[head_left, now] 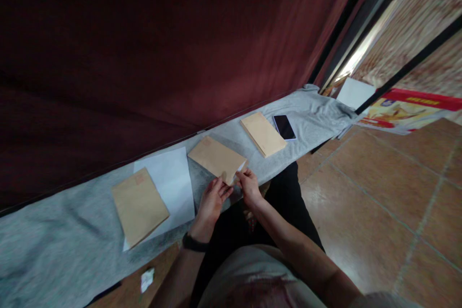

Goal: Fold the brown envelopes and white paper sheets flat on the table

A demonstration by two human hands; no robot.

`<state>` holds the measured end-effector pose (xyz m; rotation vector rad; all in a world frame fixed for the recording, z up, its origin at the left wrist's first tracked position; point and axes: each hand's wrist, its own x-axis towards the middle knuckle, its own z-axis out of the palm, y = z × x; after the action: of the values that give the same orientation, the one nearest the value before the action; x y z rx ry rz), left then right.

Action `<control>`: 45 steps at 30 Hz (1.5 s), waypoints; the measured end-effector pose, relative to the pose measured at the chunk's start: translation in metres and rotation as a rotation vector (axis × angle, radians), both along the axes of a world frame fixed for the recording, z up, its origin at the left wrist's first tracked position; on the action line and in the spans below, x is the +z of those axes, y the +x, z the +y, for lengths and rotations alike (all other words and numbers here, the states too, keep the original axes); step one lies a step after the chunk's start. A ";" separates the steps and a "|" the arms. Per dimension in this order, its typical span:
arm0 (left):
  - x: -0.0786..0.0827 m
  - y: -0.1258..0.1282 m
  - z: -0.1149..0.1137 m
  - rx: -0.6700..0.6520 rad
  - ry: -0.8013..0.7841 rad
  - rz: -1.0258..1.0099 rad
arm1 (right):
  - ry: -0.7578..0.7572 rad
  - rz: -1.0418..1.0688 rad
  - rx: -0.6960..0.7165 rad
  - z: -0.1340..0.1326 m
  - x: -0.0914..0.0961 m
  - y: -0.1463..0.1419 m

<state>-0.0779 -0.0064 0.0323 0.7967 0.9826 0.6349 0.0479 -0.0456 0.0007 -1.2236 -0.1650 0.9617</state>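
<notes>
A brown paper envelope (216,156) lies slanted on the cloth in front of me, its near right end over the bench edge. My left hand (212,197) grips its near edge, thumb on top and fingers lower down. At the open end, my right hand (248,186) pinches the envelope's edge, right beside a bit of white paper (241,166) showing in the mouth. Whether those fingertips also hold the paper is hidden. To the left, another brown envelope (139,207) rests partly on white sheets (176,187). A stack of brown envelopes (263,133) lies to the right.
A dark phone (284,127) lies beside the stack. Grey cloth (72,231) covers the narrow bench, backed by a dark red curtain (180,48). Crumpled white paper (147,279) is on the tiled floor (361,202). A colourful printed box (407,110) stands at right.
</notes>
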 end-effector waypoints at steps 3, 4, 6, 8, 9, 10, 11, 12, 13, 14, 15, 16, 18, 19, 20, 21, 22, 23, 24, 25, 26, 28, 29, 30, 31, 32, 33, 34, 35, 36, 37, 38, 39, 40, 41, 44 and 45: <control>0.003 0.014 -0.001 0.064 0.004 -0.036 | -0.016 0.048 -0.045 -0.002 0.001 -0.002; 0.005 0.016 -0.001 0.071 0.012 -0.029 | -0.018 0.053 -0.047 -0.003 0.001 -0.002; 0.007 0.019 0.002 0.066 0.013 -0.003 | -0.016 0.055 -0.042 -0.005 0.003 0.000; 0.009 0.018 0.005 0.056 0.017 0.030 | -0.014 0.056 -0.019 -0.006 0.005 0.003; 0.009 0.017 0.006 0.050 0.023 0.046 | -0.015 0.057 -0.002 -0.006 0.005 0.004; 0.009 0.016 0.007 0.046 0.030 0.060 | -0.019 0.056 0.016 -0.006 0.006 0.006; 0.010 0.016 0.009 0.045 0.037 0.073 | -0.023 0.056 0.034 -0.006 0.006 0.007; 0.009 0.015 0.011 0.044 0.044 0.083 | -0.029 0.054 0.052 -0.006 0.006 0.008; 0.009 0.014 0.013 0.042 0.050 0.093 | -0.036 0.052 0.068 -0.006 0.005 0.009; 0.008 0.013 0.015 0.035 0.057 0.103 | -0.044 0.047 0.083 -0.006 0.005 0.010; 0.007 0.012 0.018 0.025 0.070 0.117 | -0.054 0.041 0.097 -0.005 0.004 0.011; 0.005 0.011 0.022 0.014 0.093 0.142 | -0.064 0.033 0.111 -0.005 0.002 0.012; 0.000 0.007 0.030 -0.001 0.152 0.214 | -0.087 0.003 0.138 -0.004 0.000 0.015; -0.002 0.004 0.035 -0.003 0.180 0.252 | -0.099 -0.018 0.145 -0.005 -0.002 0.018; -0.004 0.002 0.039 -0.003 0.201 0.284 | -0.109 -0.041 0.148 -0.006 -0.002 0.021; -0.006 -0.001 0.044 -0.007 0.211 0.309 | -0.118 -0.058 0.143 -0.007 -0.003 0.024; -0.008 -0.004 0.048 -0.015 0.213 0.326 | -0.123 -0.096 0.130 -0.009 -0.002 0.028; -0.009 -0.007 0.051 -0.024 0.214 0.340 | -0.123 -0.170 0.116 -0.012 -0.002 0.033; -0.010 -0.009 0.054 -0.037 0.215 0.359 | -0.117 -0.281 0.105 -0.014 0.000 0.037; -0.011 -0.011 0.056 -0.054 0.216 0.379 | -0.099 -0.474 0.109 -0.017 0.001 0.040; -0.011 -0.012 0.057 -0.072 0.217 0.398 | -0.071 -0.675 0.135 -0.018 0.002 0.044; -0.010 -0.012 0.059 -0.111 0.219 0.437 | 0.008 -1.039 0.226 -0.020 0.003 0.047; -0.009 -0.013 0.060 -0.132 0.222 0.456 | 0.047 -1.154 0.281 -0.019 0.002 0.048; -0.008 -0.013 0.061 -0.152 0.225 0.476 | 0.080 -1.236 0.335 -0.019 0.001 0.048; -0.007 -0.015 0.062 -0.173 0.230 0.499 | 0.102 -1.300 0.382 -0.018 -0.001 0.048; -0.005 -0.018 0.063 -0.193 0.235 0.524 | 0.111 -1.354 0.420 -0.018 -0.004 0.047; -0.003 -0.021 0.064 -0.211 0.235 0.544 | 0.109 -1.399 0.448 -0.017 -0.006 0.046; -0.001 -0.026 0.065 -0.225 0.250 0.583 | 0.100 -1.436 0.466 -0.017 -0.009 0.046; 0.002 -0.030 0.066 -0.231 0.301 0.650 | 0.087 -1.465 0.473 -0.017 -0.011 0.045; 0.005 -0.033 0.068 -0.226 0.392 0.744 | 0.076 -1.485 0.472 -0.017 -0.013 0.044; 0.008 -0.034 0.071 -0.212 0.522 0.849 | 0.065 -1.497 0.466 -0.018 -0.014 0.044; 0.011 -0.032 0.074 -0.194 0.687 0.944 | 0.058 -1.505 0.460 -0.018 -0.014 0.043; 0.013 -0.028 0.079 -0.179 0.867 1.011 | 0.052 -1.512 0.456 -0.018 -0.014 0.042; 0.014 -0.021 0.086 -0.174 1.033 1.023 | 0.049 -1.519 0.454 -0.019 -0.014 0.041; 0.015 -0.011 0.095 -0.192 1.179 0.982 | 0.047 -1.526 0.452 -0.019 -0.013 0.041; 0.009 0.024 0.133 -0.322 1.445 0.944 | 0.053 -1.543 0.450 -0.019 -0.011 0.040; 0.005 0.035 0.146 -0.377 1.471 0.963 | 0.059 -1.546 0.447 -0.019 -0.011 0.039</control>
<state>-0.0434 0.1401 0.0373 2.6960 1.0443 0.5689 0.0874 -0.0646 -0.0099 -1.6644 -1.7058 0.1511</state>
